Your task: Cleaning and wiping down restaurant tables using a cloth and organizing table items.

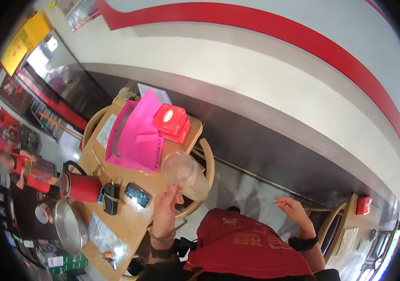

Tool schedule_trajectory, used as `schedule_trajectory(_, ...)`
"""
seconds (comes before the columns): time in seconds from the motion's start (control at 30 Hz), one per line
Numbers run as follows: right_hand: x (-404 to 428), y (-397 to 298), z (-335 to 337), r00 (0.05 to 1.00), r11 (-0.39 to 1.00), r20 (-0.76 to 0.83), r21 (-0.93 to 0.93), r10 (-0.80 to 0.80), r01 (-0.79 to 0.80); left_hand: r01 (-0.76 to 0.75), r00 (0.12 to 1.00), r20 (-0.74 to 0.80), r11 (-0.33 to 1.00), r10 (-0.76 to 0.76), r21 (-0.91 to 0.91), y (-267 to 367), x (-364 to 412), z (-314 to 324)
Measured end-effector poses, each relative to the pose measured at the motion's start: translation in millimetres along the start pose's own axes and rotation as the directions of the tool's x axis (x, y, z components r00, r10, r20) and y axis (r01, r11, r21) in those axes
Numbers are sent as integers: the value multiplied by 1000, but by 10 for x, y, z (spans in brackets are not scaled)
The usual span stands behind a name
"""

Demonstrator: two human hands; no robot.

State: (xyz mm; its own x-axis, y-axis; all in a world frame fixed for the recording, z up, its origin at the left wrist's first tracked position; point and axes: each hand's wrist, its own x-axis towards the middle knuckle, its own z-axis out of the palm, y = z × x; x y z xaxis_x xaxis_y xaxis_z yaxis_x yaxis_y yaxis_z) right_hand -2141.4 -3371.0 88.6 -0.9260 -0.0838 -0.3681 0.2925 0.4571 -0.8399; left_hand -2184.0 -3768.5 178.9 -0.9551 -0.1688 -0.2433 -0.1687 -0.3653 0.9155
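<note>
My left hand [167,200] holds a tall, clear plastic container [186,175], possibly a stack of cups, by its near side. The container is tilted over the table's edge, above a wooden chair [209,168]. Some of my left fingers are hidden behind it. My right hand [293,208] hangs in the air to the right of my red apron [245,242], fingers apart and slightly bent, with nothing in it. Just left of my left hand, a smartphone [137,194] lies on the wooden table [115,181].
A pink paper bag [133,140] and red tissue packs [171,123] occupy the table's far end. Leftward are a black box with cord [110,199], a red kettle [84,187], a metal bowl [69,226] and a printed sheet [107,237]. A person [24,168] stands beyond.
</note>
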Motion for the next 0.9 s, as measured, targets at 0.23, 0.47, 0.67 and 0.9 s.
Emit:
schedule_trajectory(0.23,-1,393,170,999,999,-40,41,-31,33,-171,965,-194,985,175,40,277,74,-319)
schedule_trajectory(0.47,62,676,73,1000,997,-9,74,30,-29,-260,835,-460,953,304,157,467,-192,-1023)
schedule_trajectory(0.67,245,790,186,999,999,0,7,32,-32,-364,619,-668,905,413,221,494,-218,-1429)
schedule_trajectory(0.9,324,644,273,991,995,111,-74,70,-62,-377,403,-815,887,416,266,146,-227,-1893)
